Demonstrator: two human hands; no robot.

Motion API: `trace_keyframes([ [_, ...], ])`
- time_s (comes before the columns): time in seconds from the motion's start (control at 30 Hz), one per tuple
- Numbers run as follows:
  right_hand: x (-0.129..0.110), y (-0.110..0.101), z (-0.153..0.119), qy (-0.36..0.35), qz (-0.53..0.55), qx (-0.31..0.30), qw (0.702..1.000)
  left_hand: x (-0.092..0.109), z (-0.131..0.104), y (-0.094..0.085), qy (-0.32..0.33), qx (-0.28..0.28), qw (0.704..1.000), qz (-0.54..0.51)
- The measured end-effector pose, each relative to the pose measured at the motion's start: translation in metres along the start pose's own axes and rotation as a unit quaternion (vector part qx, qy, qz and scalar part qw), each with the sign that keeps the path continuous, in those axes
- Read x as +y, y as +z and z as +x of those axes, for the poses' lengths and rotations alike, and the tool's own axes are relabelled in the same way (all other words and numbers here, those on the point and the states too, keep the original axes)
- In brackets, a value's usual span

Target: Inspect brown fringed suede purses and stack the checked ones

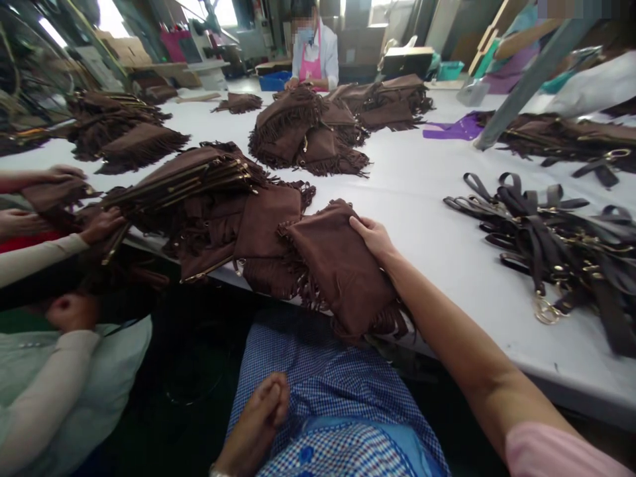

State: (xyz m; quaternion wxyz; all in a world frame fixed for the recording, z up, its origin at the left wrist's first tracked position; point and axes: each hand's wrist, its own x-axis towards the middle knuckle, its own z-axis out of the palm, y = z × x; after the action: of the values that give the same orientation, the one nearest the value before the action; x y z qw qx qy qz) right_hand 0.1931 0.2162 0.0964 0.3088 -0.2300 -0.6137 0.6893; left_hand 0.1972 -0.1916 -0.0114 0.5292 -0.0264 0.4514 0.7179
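Note:
A brown fringed pouch lies at the table's front edge, its flat panel up and its fringe hanging along the sides. My right hand grips its far right edge, thumb on top and the other fingers hidden beneath. Over my checked apron, my left hand is closed with curled fingers, and nothing shows in it. More brown fringed pouches are heaped just left of the one I hold, some with zippers along their edges.
Dark straps with metal rings lie piled at right. Behind them a grey post rises beside a purple piece. Co-workers' hands handle pouches at left. Another person sits across the white table.

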Motion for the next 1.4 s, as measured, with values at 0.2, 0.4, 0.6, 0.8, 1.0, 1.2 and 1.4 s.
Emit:
trace_keyframes([
  [0.2, -0.005, 0.014, -0.014, -0.015, -0.028, -0.023, 0.999, 0.030, 0.041, 0.127, 0.161, -0.128, 0.972, 0.110],
  [0.4, -0.004, 0.006, -0.010, -0.048, -0.047, 0.024, 0.997, 0.020, 0.064, 0.153, 0.205, -0.029, 0.977, 0.042],
  [0.6, -0.003, 0.010, -0.012, -0.041, -0.030, -0.005, 0.999, 0.013, 0.062, 0.122, 0.100, -0.015, 0.993, -0.069],
  [0.8, -0.003, 0.014, -0.018, -0.037, -0.043, -0.032, 0.998, 0.017, 0.043, 0.098, -0.025, -0.146, 0.971, -0.188],
  [1.0, -0.004, -0.006, -0.002, -0.056, -0.057, 0.052, 0.995, -0.002, 0.019, 0.025, -0.049, -0.098, 0.983, -0.146],
  [1.2, -0.006, 0.003, -0.007, -0.034, -0.045, 0.018, 0.998, 0.007, 0.045, 0.081, 0.137, -0.052, 0.984, 0.104],
  [1.4, -0.028, 0.017, -0.034, -0.085, -0.186, 0.027, 0.978, 0.022, 0.055, 0.154, 0.233, -0.106, 0.966, 0.041],
])
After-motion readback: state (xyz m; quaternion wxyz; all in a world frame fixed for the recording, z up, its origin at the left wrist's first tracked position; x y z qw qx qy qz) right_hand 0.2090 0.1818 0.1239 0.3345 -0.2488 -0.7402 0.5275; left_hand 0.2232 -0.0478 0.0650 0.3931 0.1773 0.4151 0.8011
